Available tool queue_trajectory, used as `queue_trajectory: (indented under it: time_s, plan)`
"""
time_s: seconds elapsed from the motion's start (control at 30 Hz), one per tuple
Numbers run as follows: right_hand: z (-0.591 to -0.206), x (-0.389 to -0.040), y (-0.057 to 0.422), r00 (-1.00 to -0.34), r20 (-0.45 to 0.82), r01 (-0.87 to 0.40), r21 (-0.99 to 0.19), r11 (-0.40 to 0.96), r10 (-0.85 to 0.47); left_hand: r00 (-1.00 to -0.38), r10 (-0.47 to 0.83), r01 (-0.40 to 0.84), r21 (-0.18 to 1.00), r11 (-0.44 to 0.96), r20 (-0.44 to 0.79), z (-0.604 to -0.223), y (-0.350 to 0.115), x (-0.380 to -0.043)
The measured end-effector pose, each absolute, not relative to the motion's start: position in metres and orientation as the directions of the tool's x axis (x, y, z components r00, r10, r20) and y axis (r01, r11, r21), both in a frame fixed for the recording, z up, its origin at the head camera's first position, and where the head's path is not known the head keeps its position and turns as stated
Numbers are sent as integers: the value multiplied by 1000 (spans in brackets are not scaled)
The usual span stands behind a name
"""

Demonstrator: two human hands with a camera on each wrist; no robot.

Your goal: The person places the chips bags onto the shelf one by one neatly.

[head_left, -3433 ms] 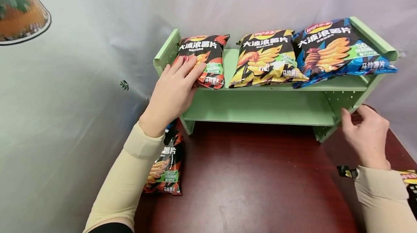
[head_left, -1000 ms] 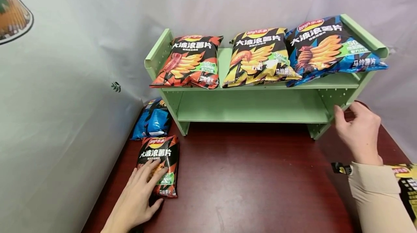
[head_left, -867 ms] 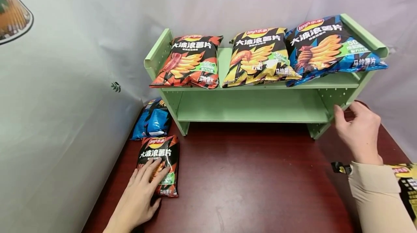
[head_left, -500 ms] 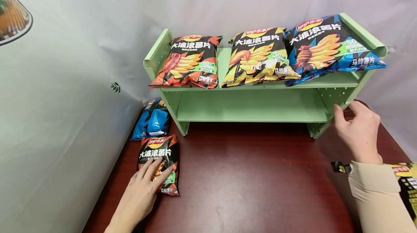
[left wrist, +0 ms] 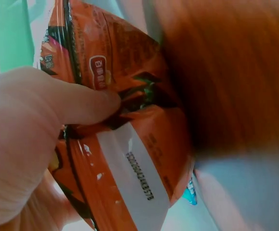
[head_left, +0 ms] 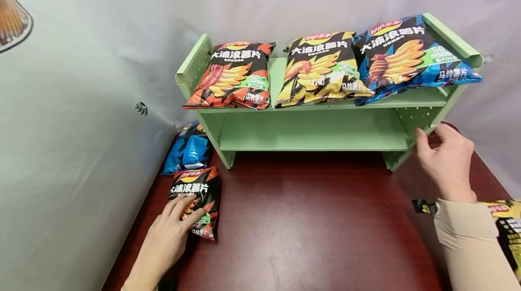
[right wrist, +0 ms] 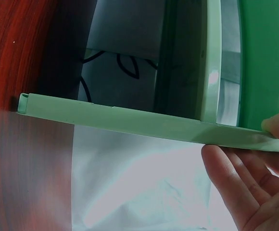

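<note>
My left hand (head_left: 160, 237) holds the lower left part of a red-and-black chip bag (head_left: 210, 191) at the table's left side, fingers spread over its front. In the left wrist view the thumb presses the orange back of that bag (left wrist: 151, 168). My right hand (head_left: 449, 164) pinches the right side panel of a green two-tier shelf (head_left: 309, 132); the right wrist view has the panel edge (right wrist: 130, 118) between thumb and fingers. On the upper tier lie a red chip bag (head_left: 229, 74), a yellow one (head_left: 317, 72) and a blue one (head_left: 399, 58).
Behind the held bag a blue chip bag (head_left: 189, 148) lies against the pale wall sheet (head_left: 81, 146). A yellow chip bag (head_left: 510, 232) is partly hidden by the right sleeve (head_left: 468, 232). The shelf stands on a dark red wooden table (head_left: 305, 227).
My left hand has left the red bag on the upper tier and come down to the one on the table. That bag's lower end has now shifted slightly up and left. My right hand stays put.
</note>
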State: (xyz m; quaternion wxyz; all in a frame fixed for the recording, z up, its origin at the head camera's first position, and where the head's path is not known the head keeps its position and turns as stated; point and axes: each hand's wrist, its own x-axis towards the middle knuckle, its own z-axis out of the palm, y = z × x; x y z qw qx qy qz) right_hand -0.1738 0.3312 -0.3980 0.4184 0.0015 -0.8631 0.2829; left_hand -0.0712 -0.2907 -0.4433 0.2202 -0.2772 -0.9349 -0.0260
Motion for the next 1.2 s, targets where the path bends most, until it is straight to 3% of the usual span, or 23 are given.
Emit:
queue_trajectory:
  time_s: [0.63,0.9,1.2]
  plan:
    - [-398,-175,332,-653,718,-233,-494,837,242,-702,534,590,-35,807,470,-415,-305,-61]
    - [-398,-173,330,-664,706,-228,-504,833,245,-646,588,672,-5,741,487,-397,-303,-50]
    - [-398,-173,330,-677,690,-205,-510,836,255,-511,645,816,84,572,568,-379,-281,-46]
